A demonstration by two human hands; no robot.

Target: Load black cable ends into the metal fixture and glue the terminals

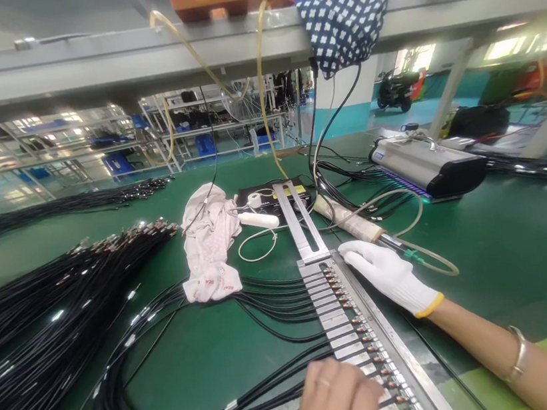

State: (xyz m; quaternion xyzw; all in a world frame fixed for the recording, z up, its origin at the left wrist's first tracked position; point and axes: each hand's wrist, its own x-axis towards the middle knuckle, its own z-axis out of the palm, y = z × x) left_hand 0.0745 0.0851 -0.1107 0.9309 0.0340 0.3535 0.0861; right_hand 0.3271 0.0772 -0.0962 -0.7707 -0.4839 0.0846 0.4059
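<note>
A long metal rail fixture (331,318) runs away from me across the green table. Along its slots lie several black cables (272,309) with copper-coloured ends, side by side. My left hand (340,401), bare, is over the near part of the fixture. Its fingers curl down onto the cables, and the fingertips are hidden. My right hand (388,274) wears a white knit glove with a yellow cuff. Its thumb and fingers close on the far end of the metal rail (380,325). The cables loop to the left and pass under a white cloth (212,240).
Large bundles of black cables (65,306) fill the left side. Behind the fixture are a black box (257,197) and a taped handle tool (351,221) with a hose. A silver lamp-like unit (424,165) stands at the right rear. A shelf beam (108,62) crosses overhead.
</note>
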